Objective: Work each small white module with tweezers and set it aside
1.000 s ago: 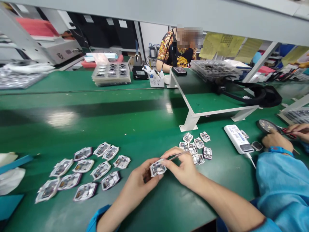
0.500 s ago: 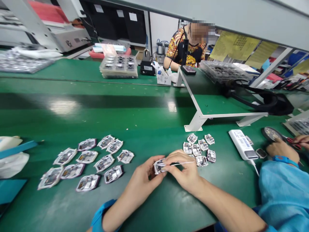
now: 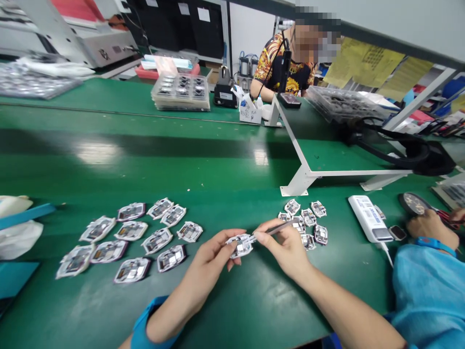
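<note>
My left hand (image 3: 212,259) pinches a small watch-like case with exposed circuitry (image 3: 242,247) by its left edge, raised over the green bench. My right hand (image 3: 285,247) grips a pair of metal tweezers (image 3: 279,227), whose tips reach the right end of the case. What the tips hold, if anything, is too small to make out. To the left, several similar cases (image 3: 131,230) lie spread out, open side up. A tighter cluster of smaller-looking cases (image 3: 308,217) lies beyond my right hand, which partly covers it.
A white box-shaped device with a cable (image 3: 366,218) lies right of the cluster. Beside it, a co-worker's hand (image 3: 430,227) and blue sleeve reach in. Behind stand a raised green shelf (image 3: 327,157) and stacked clear trays (image 3: 180,99). Another person (image 3: 269,68) sits across.
My right hand has turned, so the tweezers now slant up to the right, their tips moved to the case's right end. My left hand has shifted slightly left and re-angled the case.
</note>
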Tool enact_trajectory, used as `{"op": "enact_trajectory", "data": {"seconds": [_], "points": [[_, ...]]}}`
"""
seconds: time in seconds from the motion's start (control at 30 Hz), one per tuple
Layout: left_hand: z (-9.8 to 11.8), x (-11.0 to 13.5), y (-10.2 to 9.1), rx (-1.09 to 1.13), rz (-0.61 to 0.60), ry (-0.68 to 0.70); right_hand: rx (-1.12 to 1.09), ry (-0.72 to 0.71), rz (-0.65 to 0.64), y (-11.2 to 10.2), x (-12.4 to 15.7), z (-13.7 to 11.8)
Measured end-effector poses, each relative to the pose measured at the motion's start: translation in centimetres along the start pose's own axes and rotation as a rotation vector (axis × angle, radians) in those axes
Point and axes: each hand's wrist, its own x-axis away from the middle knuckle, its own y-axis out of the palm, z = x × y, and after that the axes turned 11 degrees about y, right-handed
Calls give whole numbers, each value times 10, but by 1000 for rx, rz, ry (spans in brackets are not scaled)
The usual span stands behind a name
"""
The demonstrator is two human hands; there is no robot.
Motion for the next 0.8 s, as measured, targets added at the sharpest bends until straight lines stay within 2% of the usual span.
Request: {"op": "enact_trajectory", "data": {"seconds": [0.17,0.37,0.53,0.7,0.8], "points": [[-2,0,-1,-14,-15,-8,-57,58,-28,2,-1,2],[-1,0,-1,-49,-33,-13,-52,43,-18,2,-1,2],[1,0,-1,-1,-15,-32,-84,120,-57,3,-3,4],[3,-1,-1,154,4,-141,-117,21,24,2,-1,3],[2,-1,-2,212,-5,-168,-112,-32,30,2,0,4]]}}
